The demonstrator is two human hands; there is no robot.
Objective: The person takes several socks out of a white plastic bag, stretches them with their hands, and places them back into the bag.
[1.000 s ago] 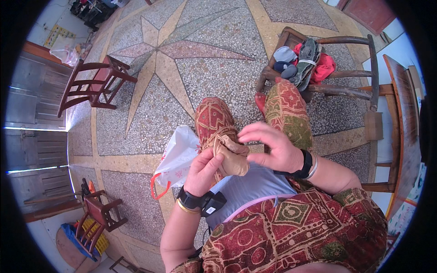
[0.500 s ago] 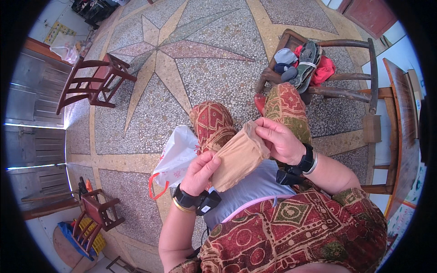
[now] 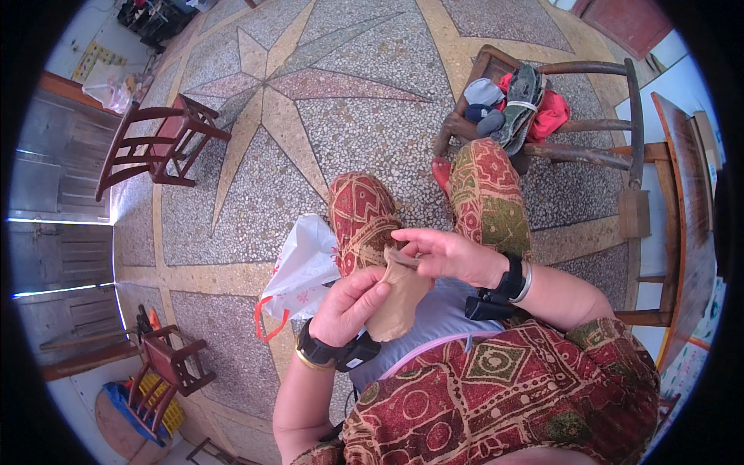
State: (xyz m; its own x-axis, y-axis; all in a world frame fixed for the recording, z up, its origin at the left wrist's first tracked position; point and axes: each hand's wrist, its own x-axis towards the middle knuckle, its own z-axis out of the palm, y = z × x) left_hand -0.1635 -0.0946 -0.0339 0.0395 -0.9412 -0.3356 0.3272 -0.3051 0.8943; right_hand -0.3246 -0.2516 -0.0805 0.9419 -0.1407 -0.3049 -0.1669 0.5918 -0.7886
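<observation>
A thin tan piece of stretchy cloth, like a nylon sock (image 3: pixel 397 306), hangs bunched over my lap. My left hand (image 3: pixel 349 304) pinches its left side between thumb and fingers. At the gathered upper edge, my right hand (image 3: pixel 453 257) has its thumb and bent fingers on the cloth, with the index finger reaching left above it. Part of that grip is hidden by the hand itself. Under the cloth, a grey-blue fabric with a pink edge (image 3: pixel 434 349) lies across my lap. Beside my left knee stands a white plastic bag (image 3: pixel 298 260) with red handles.
Ahead to the right, a wooden chair (image 3: pixel 589 128) carries rolled socks (image 3: pixel 484 105), a banded grey-green bundle (image 3: pixel 523 108) and red cloth (image 3: pixel 550 116). Two small brown chairs (image 3: pixel 167 143) stand at the left. A wooden table (image 3: pixel 682 232) is on the right.
The sock has gone from stretched flat between both hands to narrower and bunched. My right hand has moved left toward my left hand, and its index finger has lifted off.
</observation>
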